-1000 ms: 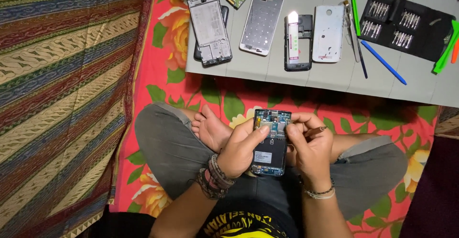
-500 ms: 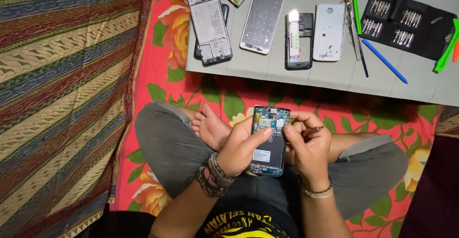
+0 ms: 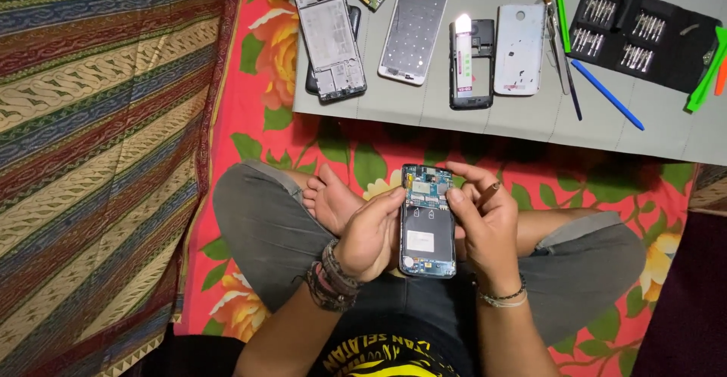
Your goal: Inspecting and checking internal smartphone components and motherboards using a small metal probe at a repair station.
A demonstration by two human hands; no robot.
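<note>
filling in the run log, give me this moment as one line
left hand: holds opened blue phone with bare circuit board | right hand: fingertips on phone top, thin tool in grip | grey mat: phone parts, screwdriver bit case

I see both forearms enter from the bottom edge and converge over my crossed legs. My left hand is cupped palm inward, fingers curled, thumb extended forward; beaded bracelets circle its wrist. My right hand is arched, index finger angled down, remaining fingers bent. A thin bracelet circles the right wrist.
</note>
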